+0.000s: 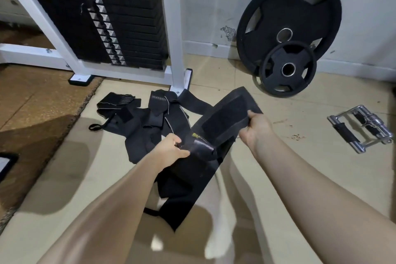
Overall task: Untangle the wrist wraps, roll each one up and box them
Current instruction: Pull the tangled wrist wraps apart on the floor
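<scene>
A long black wrist wrap is lifted above the tiled floor, stretched between both hands. My left hand grips its lower part, where a small roll with yellow lettering has formed. My right hand pinches the wrap's upper edge beside a rough velcro patch. The wrap's tail hangs down toward me, ending in a thumb loop. A tangled pile of more black wrist wraps lies on the floor just beyond my left hand. No box is in view.
A white weight-stack machine stands at the back left. Two black weight plates lean on the wall at the back right. A chrome cable handle lies on the floor to the right. Brown carpet covers the left.
</scene>
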`<state>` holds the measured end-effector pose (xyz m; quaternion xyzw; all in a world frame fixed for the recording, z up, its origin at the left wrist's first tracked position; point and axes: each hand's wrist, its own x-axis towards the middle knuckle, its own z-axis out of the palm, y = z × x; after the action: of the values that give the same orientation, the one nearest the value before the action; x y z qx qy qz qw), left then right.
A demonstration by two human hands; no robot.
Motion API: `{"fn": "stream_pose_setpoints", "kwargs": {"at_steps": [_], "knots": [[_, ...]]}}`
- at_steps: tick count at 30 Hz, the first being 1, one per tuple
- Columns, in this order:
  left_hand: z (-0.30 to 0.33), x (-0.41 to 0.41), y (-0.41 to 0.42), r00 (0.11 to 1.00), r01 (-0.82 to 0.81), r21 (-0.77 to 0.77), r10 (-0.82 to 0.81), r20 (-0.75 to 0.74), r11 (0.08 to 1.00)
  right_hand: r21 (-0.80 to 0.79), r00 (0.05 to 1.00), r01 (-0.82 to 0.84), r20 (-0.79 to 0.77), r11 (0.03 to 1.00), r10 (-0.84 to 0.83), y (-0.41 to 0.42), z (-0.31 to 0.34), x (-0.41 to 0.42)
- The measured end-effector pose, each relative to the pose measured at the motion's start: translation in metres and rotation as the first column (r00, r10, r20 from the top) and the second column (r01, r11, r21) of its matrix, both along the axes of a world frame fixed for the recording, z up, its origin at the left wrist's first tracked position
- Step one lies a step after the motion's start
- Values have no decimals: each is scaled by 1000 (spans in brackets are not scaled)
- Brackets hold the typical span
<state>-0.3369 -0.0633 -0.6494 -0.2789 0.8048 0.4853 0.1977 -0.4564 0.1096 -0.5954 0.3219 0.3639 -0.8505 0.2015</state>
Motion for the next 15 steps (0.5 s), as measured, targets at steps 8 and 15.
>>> {"fn": "stream_pose_setpoints", "kwargs": {"at_steps": [8, 15], "knots": [[-16, 0, -32, 976, -101, -521, 186, 113, 847, 70, 994, 92, 46, 993, -95, 27, -18, -24], [0, -1, -27, 873, -447, 167, 469, -132, 879, 168, 994, 68, 78, 983, -82, 34, -41, -30]]}}
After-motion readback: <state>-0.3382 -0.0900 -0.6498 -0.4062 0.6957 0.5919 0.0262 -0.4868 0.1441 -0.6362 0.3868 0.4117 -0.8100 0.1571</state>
